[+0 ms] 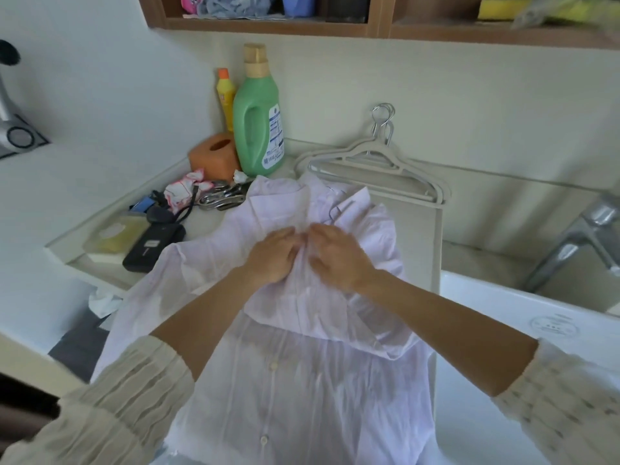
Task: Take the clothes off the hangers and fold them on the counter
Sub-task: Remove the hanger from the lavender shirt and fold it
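Note:
A pale lilac button-up shirt (pixel 302 364) lies front-up on the counter (pixel 432 250), collar toward the wall. A metal hanger hook (pixel 339 211) pokes out at its collar, so a hanger is still inside. My left hand (pixel 273 255) and my right hand (pixel 337 255) meet at the shirt's upper placket, each pinching the fabric just below the collar. Two empty beige hangers (pixel 379 166) lie stacked behind the shirt against the wall.
A green detergent bottle (pixel 258 125), a yellow bottle (pixel 225 95) and an orange tissue box (pixel 213 156) stand at the back left. Clothes pegs (pixel 224 198), a black device (pixel 154 243) and soap (pixel 114 234) crowd the left. A sink with a tap (pixel 580 236) is at the right.

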